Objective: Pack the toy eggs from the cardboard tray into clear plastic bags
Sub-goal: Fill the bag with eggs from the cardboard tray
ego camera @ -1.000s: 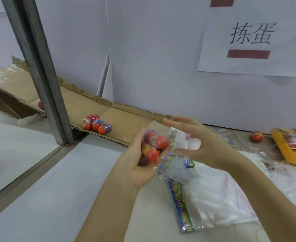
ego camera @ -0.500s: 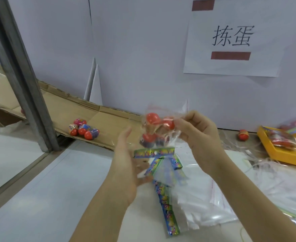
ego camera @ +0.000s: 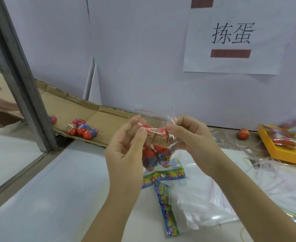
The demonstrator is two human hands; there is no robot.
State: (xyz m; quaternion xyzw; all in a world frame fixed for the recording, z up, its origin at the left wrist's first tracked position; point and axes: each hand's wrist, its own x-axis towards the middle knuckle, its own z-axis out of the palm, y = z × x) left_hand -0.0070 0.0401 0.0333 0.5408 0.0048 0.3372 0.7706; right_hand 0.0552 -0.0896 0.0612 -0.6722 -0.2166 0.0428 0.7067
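Here, head view: pinches the clear plastic bag (ego camera: 161, 124) at its upper edge with the left hand (ego camera: 126, 149) and the right hand (ego camera: 194, 138), each gripping the film. Holds it above the surface (ego camera: 47, 198), toy eggs (ego camera: 159, 138) inside. Has loose eggs (ego camera: 82, 129) lying on the cardboard tray (ego camera: 61, 105), well apart leftward.

Bright even light, soft shadows, wide-angle edge bending, slight blur

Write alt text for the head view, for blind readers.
A left hand and a right hand pinch the top of a clear plastic bag holding red toy eggs. More eggs lie on a cardboard tray behind.
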